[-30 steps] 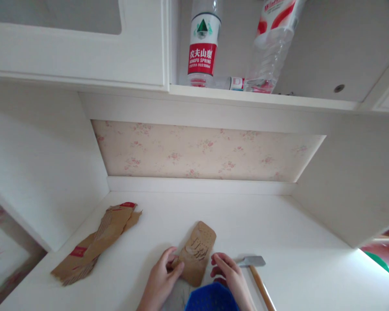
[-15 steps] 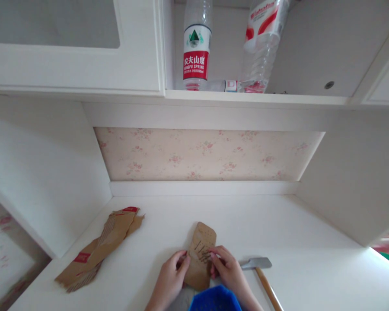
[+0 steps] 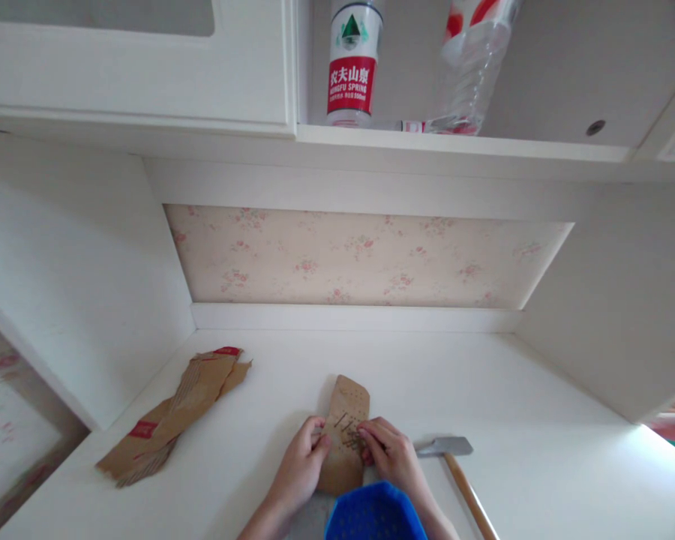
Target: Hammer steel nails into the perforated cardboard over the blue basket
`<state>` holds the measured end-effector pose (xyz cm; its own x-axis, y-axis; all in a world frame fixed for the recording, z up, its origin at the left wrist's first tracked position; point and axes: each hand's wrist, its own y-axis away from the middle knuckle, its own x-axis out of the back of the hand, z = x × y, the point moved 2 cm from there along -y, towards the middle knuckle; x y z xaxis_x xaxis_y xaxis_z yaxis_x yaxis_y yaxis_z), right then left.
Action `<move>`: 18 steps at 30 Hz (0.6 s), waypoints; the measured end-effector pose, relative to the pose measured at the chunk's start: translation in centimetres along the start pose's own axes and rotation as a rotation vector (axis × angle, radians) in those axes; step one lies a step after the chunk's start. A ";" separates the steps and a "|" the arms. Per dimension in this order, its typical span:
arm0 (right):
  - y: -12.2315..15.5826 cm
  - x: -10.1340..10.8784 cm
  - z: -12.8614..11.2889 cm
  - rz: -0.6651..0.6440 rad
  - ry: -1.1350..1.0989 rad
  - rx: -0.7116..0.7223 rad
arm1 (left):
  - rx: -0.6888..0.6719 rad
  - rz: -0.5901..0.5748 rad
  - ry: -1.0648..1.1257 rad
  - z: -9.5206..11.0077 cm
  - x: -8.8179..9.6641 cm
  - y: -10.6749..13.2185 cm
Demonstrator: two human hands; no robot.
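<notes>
A small brown cardboard piece [image 3: 346, 405] with rows of holes lies on the white desk [image 3: 511, 420], several thin nails on top of it. My left hand [image 3: 301, 466] pinches its left edge. My right hand [image 3: 391, 454] has fingers closed on the nails at the cardboard's right side. A blue perforated basket [image 3: 374, 514] sits just in front of both hands at the bottom edge.
A hammer [image 3: 455, 469] with a wooden handle lies right of my right hand. Torn brown cardboard [image 3: 177, 409] lies at the left. Two plastic bottles [image 3: 349, 64] stand on the shelf above. Floral wallpaper backs the desk recess.
The cardboard piece was tilted up in my hands; now it lies flatter and straighter. My right hand moved from beside it onto the nails on top.
</notes>
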<state>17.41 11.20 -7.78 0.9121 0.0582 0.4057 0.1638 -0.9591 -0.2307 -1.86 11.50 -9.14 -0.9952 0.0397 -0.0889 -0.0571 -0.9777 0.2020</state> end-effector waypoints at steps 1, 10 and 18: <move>-0.1 0.0 0.1 -0.007 0.010 0.005 | -0.001 -0.008 0.015 -0.1 0.0 0.0; -0.1 0.4 -0.2 0.112 -0.014 -0.041 | 0.082 -0.001 0.174 -0.1 0.0 0.2; 0.0 -0.1 -0.2 -0.051 -0.397 -0.174 | 0.155 0.000 0.373 -1.0 -0.8 -0.2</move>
<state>17.22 11.10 -7.61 0.9839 0.1757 0.0332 0.1773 -0.9827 -0.0534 -1.02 11.42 -10.05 -0.8999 -0.0654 -0.4311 -0.0968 -0.9341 0.3437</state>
